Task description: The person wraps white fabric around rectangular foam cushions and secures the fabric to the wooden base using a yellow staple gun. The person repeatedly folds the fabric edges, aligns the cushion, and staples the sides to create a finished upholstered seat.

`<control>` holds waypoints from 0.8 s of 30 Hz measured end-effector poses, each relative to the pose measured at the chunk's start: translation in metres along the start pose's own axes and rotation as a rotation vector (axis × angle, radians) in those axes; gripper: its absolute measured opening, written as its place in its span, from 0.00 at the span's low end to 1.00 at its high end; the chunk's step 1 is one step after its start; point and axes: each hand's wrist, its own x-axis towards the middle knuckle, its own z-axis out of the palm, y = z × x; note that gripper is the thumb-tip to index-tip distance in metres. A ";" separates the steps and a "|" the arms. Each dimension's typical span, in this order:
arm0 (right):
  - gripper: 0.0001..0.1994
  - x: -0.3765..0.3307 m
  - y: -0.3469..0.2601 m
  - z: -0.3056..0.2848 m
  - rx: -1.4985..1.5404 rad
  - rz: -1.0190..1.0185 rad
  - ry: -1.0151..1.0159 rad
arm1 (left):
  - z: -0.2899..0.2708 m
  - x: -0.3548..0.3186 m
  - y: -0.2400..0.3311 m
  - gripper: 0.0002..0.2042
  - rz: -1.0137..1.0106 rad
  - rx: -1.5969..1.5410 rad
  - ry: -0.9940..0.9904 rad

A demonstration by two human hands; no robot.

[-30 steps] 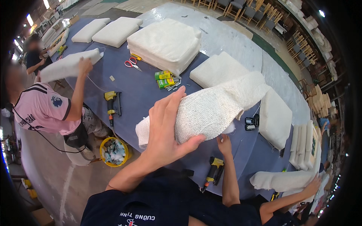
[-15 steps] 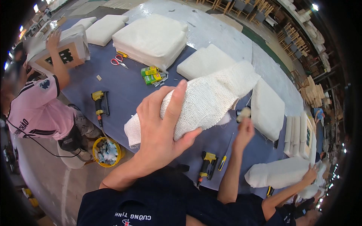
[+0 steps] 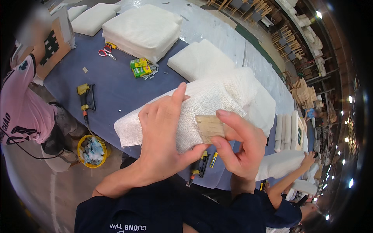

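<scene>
My left hand point(image 3: 160, 130) is closed around a piece of coarse off-white woven fabric point(image 3: 208, 95), bunched and folded, with its thumb and fingers on either side. What lies inside the fabric is hidden. Between the thumb and fingers of my right hand point(image 3: 246, 145) is a small flat wooden piece point(image 3: 209, 128), pale brown and squarish. Its left edge rests against or just in front of the fabric; I cannot tell which. Below the hands on the blue table lie a yellow and black staple gun point(image 3: 199, 164) and a yellow cutter knife point(image 3: 213, 159).
White padded cushions point(image 3: 143, 31) stand at the far side. Nearby are red-handled scissors point(image 3: 105, 51), green and yellow boxes point(image 3: 140, 69) with staple strips, and another staple gun point(image 3: 85, 100). A yellow bucket point(image 3: 104, 155) stands on the floor. Co-workers point(image 3: 31, 105) are at left and right.
My right hand has risen from over the table to the fabric, bringing the wooden piece into clear sight. My left hand keeps its hold. The whole view has shifted slightly.
</scene>
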 end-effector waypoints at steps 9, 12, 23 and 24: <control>0.26 0.003 -0.021 0.003 0.038 0.190 -0.006 | 0.006 -0.006 0.001 0.56 0.032 0.055 0.004; 0.28 0.004 -0.018 0.003 0.076 0.248 0.030 | 0.009 -0.001 -0.001 0.52 0.076 0.030 0.069; 0.25 -0.324 0.320 0.237 0.023 1.056 0.490 | -0.001 0.128 -0.035 0.20 0.108 0.191 0.008; 0.30 -0.346 0.314 0.255 -0.278 0.959 0.454 | -0.001 0.136 -0.040 0.19 0.119 0.200 0.004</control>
